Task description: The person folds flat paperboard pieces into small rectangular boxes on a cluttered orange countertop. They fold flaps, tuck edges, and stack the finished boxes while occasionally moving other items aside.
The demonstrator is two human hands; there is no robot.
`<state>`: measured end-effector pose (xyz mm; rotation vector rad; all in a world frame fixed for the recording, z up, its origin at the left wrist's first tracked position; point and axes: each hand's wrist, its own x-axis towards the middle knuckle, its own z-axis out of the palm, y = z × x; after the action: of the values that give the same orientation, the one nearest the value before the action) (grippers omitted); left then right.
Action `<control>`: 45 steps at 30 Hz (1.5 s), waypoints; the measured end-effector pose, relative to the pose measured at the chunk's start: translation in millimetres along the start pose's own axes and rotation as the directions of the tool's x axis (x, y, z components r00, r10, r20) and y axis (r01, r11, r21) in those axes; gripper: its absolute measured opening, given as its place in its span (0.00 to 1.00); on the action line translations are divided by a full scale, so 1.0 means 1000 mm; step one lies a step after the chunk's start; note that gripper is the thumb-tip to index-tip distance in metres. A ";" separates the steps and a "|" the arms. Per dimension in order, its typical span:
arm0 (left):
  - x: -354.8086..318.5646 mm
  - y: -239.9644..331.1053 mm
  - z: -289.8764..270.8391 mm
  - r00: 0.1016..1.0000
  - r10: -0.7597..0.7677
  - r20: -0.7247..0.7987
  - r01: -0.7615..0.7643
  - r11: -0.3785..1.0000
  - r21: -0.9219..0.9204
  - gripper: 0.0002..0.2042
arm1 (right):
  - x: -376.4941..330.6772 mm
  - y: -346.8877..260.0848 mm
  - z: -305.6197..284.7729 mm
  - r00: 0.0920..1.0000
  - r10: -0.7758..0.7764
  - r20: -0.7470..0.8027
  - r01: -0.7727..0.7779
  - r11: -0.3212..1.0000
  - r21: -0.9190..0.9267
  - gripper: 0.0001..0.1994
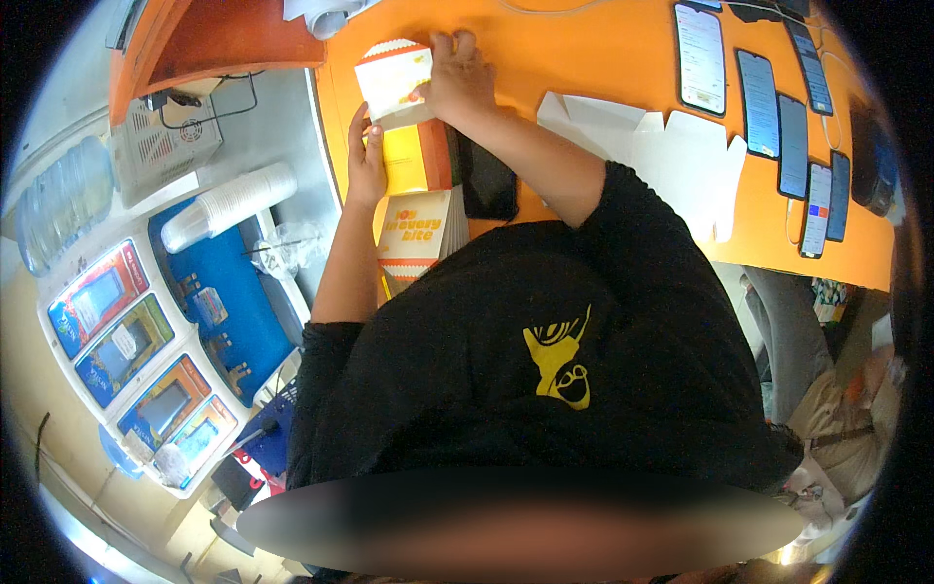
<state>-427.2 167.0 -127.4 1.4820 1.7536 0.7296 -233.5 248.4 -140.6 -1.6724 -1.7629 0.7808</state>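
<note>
A cream and orange cardboard food box [394, 83] stands partly folded on the orange counter [584, 58]. My right hand [457, 78] presses on its right side, fingers spread over the flap. My left hand [365, 161] grips the yellow and orange lower part of the box [413, 161] from the left. A stack of flat printed box blanks [418, 234] lies just below, near my body.
A black phone [489, 180] lies under my right forearm. Flat white unfolded boxes [671, 151] sit to the right. Several phones [759, 102] line the counter's far right. Left of the counter: stacked white cups [229, 204], a blue tray, a water jug [58, 200].
</note>
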 end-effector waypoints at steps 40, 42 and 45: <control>-0.128 -0.023 0.108 0.954 -0.127 -0.273 0.297 0.533 0.792 0.61 | 0.041 -0.010 0.051 0.635 -0.432 0.640 0.687 0.694 -0.213 0.21; -0.133 -0.025 0.110 0.940 -0.041 -0.338 0.270 0.696 0.666 0.58 | 0.044 -0.004 0.052 0.620 -0.531 0.577 0.731 0.658 -0.181 0.19; -0.135 -0.038 0.108 0.936 0.017 -0.351 0.193 0.810 0.554 0.57 | 0.052 0.001 0.056 0.606 -0.608 0.513 0.747 0.657 -0.104 0.17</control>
<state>-349.8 24.8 -198.8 1.7161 2.4593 0.4233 -276.7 298.9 -177.5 -0.8154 -2.7243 0.5360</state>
